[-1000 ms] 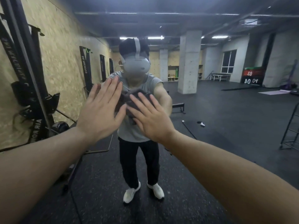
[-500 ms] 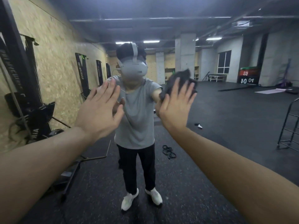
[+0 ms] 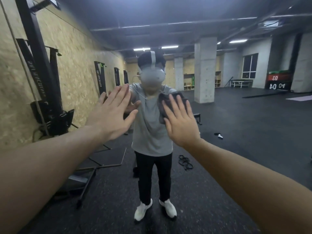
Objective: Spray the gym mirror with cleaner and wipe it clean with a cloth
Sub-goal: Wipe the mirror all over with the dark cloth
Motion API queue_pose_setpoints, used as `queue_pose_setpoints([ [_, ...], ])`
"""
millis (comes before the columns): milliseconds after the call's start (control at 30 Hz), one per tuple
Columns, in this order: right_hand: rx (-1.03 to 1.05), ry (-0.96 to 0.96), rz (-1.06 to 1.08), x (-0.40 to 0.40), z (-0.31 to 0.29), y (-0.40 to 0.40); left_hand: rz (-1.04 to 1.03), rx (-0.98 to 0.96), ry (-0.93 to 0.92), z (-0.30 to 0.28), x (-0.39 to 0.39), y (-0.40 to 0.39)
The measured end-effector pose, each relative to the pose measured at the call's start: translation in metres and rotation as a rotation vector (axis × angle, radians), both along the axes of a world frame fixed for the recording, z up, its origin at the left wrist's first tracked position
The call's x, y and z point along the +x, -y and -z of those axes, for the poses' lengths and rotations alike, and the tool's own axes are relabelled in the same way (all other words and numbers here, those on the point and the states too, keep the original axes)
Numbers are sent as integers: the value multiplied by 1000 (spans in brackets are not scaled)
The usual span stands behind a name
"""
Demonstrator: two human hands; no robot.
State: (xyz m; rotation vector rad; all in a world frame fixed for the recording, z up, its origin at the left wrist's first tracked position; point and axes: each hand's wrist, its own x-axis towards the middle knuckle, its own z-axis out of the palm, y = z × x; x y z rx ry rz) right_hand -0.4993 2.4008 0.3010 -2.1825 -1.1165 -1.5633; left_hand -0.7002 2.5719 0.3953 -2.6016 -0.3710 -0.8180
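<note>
Right hand (image 3: 181,125): fingers straight and spread, palm flat on the dark cloth (image 3: 166,105), pressing it against the mirror (image 3: 236,149). Compared with 0.5 s ago, this hand and the cloth sit lower and closer to the centre of the glass; they now cover the reflected chest and shoulder rather than the area beside the reflected head. One second ago they were lower still and nearer the left hand.

Left hand (image 3: 113,115): open, fingers straight and together, palm flat on the glass, holding nothing. Position on the mirror roughly unchanged across the three frames.

Cloth: bunched, under the right palm, edges showing above and left of the fingers. Apart from the left hand, with the reflected torso between them.

Reflection: person in grey shirt, dark rubber floor (image 3: 253,132), concrete pillar (image 3: 205,70), black wall-mounted machines (image 3: 45,85) at left.
</note>
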Motion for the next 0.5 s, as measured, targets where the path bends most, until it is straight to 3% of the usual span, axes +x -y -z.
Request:
queue_pose_setpoints([
  [133,225,-139,37,27,0,48,-105,-5,87,-17,14,8],
  [333,434,-229,40,23,-68,29,-105,-179,84,-31,27,9],
  [500,120,-41,-15,-22,-89,-30,-57,-229,73,-42,10,7],
])
